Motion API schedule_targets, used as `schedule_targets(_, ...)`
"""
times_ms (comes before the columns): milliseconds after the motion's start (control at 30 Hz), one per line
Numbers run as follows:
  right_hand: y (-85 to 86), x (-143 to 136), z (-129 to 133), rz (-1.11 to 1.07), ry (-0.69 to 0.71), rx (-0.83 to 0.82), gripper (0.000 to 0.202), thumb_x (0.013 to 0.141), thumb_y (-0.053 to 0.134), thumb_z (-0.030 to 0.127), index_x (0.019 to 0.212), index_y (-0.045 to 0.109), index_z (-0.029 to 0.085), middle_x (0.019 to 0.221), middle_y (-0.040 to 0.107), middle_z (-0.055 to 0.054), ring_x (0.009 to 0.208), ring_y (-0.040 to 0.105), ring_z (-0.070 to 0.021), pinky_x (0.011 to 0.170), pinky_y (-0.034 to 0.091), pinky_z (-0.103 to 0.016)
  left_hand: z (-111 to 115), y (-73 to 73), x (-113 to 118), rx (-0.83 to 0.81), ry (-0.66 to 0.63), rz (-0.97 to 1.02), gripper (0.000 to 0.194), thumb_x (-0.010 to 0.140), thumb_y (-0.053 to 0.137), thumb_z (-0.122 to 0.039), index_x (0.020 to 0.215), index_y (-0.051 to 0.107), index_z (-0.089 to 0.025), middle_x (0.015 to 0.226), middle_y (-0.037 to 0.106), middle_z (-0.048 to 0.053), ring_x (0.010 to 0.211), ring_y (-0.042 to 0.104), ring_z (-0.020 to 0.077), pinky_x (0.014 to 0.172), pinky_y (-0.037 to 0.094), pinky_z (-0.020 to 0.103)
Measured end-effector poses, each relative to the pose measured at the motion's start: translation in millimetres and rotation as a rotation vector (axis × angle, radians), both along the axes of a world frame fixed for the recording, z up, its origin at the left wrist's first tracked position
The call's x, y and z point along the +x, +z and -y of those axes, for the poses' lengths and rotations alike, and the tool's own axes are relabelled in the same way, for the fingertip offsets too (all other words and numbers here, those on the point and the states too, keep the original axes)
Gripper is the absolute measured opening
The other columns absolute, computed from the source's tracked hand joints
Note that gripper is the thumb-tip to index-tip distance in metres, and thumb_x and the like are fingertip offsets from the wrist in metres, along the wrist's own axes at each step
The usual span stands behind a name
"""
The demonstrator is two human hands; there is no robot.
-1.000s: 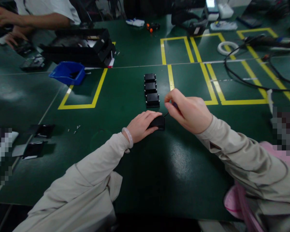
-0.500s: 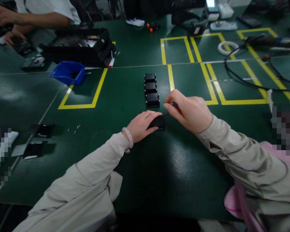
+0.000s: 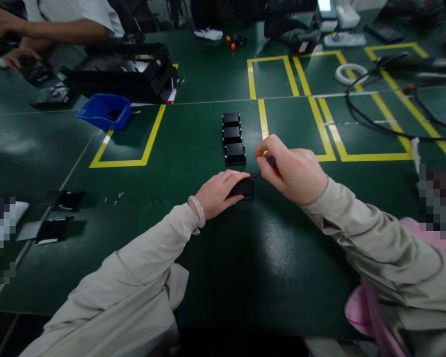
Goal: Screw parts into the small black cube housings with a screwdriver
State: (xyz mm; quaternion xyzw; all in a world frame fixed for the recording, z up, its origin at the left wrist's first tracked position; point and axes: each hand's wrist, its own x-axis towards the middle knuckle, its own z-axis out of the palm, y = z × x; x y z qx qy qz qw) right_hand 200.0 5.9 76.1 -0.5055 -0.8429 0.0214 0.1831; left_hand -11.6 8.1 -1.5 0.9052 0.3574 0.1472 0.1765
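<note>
My left hand (image 3: pixel 220 193) is closed over a small black box (image 3: pixel 244 187) and presses it on the green table, fingers along its top and thumb at its near side. My right hand (image 3: pixel 288 166) pinches a screwdriver (image 3: pixel 258 174); its thin dark shaft slants down to the right end of the box, and most of the handle is hidden in my fingers. Just beyond stands a column of three similar black boxes (image 3: pixel 235 151), with small shiny screws at their sides. Several loose screws (image 3: pixel 119 197) lie to the left of my left hand.
Two flat dark parts (image 3: pixel 52 229) lie at the left. Farther back are a blue bin (image 3: pixel 107 113) and a black tray (image 3: pixel 122 74), beside a co-worker's hands (image 3: pixel 18 54). Yellow tape (image 3: pixel 256 79) marks the table (image 3: pixel 208 282). A black cable (image 3: pixel 371 121) and white ring (image 3: pixel 351 74) lie right.
My right hand has shifted very slightly, its fingertips a little to the right and the screwdriver's shaft tilting a bit more. My left hand and the box stay in place.
</note>
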Motion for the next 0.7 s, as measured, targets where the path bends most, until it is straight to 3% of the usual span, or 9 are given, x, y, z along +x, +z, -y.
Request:
schedule_targets(133, -0.5, 0.0, -0.3, -0.033, 0.01, -0.003, 0.03, 0.093, 0.037, 0.029, 0.112, 0.055, 0.014, 0.074, 0.068, -0.004, 0.058, 0.059, -0.0134, 0.058, 0.036, -0.024, 0.2, -0.2, 0.1, 0.001, 0.001, 0.004, 0.047, 0.094, 0.054, -0.032, 0.136, 0.042, -0.016, 0.13, 0.054, 0.013, 0.116, 0.053, 0.0264, 0.102, 0.044, 0.044)
schedule_targets(300, -0.3, 0.4, -0.2, 0.022, 0.001, 0.006, 0.03, 0.095, 0.037, 0.036, 0.103, 0.058, 0.016, 0.067, 0.065, -0.002, 0.054, 0.057, -0.0135, 0.056, 0.033, -0.024, 0.0, -1.0, -0.5, 0.005, 0.0, 0.01, 0.047, 0.094, 0.054, -0.033, 0.136, 0.041, -0.016, 0.13, 0.053, 0.012, 0.117, 0.052, 0.0264, 0.102, 0.044, 0.044)
schedule_targets(500, -1.9, 0.4, -0.8, -0.037, 0.014, 0.012, 0.031, 0.094, 0.036, 0.029, 0.114, 0.054, 0.014, 0.076, 0.068, -0.004, 0.058, 0.059, -0.0133, 0.057, 0.035, -0.024, -0.1, -0.7, -0.1, 0.0, 0.004, 0.0, 0.047, 0.094, 0.054, -0.032, 0.136, 0.042, -0.016, 0.13, 0.054, 0.013, 0.117, 0.053, 0.0264, 0.102, 0.044, 0.044)
schedule_targets(700, 0.8, 0.1, 0.4, 0.032, 0.013, 0.004, 0.03, 0.096, 0.036, 0.035, 0.102, 0.059, 0.016, 0.066, 0.063, -0.002, 0.053, 0.056, -0.0134, 0.056, 0.032, -0.025, 0.1, -0.4, -0.3, 0.009, 0.0, 0.011, 0.047, 0.094, 0.054, -0.033, 0.136, 0.041, -0.016, 0.13, 0.054, 0.013, 0.117, 0.053, 0.0266, 0.102, 0.044, 0.044)
